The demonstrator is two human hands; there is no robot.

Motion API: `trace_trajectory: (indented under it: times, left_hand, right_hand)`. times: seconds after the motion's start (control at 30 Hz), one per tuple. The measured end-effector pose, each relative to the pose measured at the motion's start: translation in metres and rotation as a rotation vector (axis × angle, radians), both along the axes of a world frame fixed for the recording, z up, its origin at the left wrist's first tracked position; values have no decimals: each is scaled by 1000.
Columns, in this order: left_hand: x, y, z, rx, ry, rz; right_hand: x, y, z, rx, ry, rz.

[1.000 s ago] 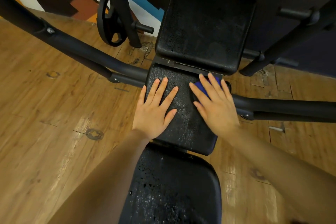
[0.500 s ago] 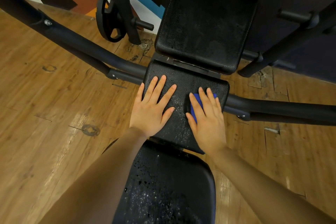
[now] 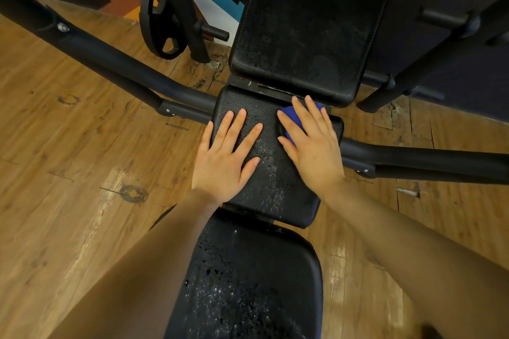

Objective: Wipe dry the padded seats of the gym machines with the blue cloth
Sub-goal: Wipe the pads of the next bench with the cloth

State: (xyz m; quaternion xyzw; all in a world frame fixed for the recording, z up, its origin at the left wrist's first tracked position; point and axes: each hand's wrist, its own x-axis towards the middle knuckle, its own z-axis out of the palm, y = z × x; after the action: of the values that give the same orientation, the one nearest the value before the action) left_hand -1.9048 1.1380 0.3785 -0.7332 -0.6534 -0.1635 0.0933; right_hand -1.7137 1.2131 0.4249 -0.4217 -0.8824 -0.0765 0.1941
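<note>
A black padded seat (image 3: pixel 278 181) sits in the middle of the gym machine, speckled with water drops down its centre. My left hand (image 3: pixel 225 157) rests flat on its left half, fingers spread. My right hand (image 3: pixel 311 143) presses the blue cloth (image 3: pixel 292 118) flat against the seat's far right part; only a bit of cloth shows between the fingers. A larger back pad (image 3: pixel 305 27) stands beyond the seat. Closer to me is another black pad (image 3: pixel 248 283), thickly beaded with water.
Black steel frame tubes (image 3: pixel 115 63) run left and right (image 3: pixel 429 159) from the seat across a wooden floor (image 3: pixel 68 173). A weight plate (image 3: pixel 159 16) hangs on an upright at the back left. A painted wall lies behind.
My right hand slid the cloth toward me along the seat, then back up to its far right part. My left hand stayed flat in place.
</note>
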Motion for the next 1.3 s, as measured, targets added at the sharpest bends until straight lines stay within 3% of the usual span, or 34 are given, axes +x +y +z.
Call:
trace_trajectory:
  times: [0.17, 0.37, 0.47, 0.63, 0.77, 1.1, 1.3]
  left_hand:
    - [1, -2, -1, 16, -12, 1]
    - [2, -2, -2, 18, -18, 12]
    - [2, -3, -1, 16, -19, 16]
    - [-1, -16, -7, -14, -22, 15]
    - [-5, -35, -18, -22, -23, 2]
    - [-8, -38, -22, -5, -45, -12]
    - [-7, -38, -21, -19, -33, -13]
  right_hand:
    - [1, -45, -17, -97, 69, -116]
    - [1, -94, -45, -126, 20, -192]
    - [0, -95, -42, -126, 45, -186]
    - [7, -62, -21, -38, -71, -86]
    - [-6, -42, -13, -79, 31, -111]
    - [-21, -116, -60, -90, 2, -196]
    - [-18, -93, -48, -34, -57, -139]
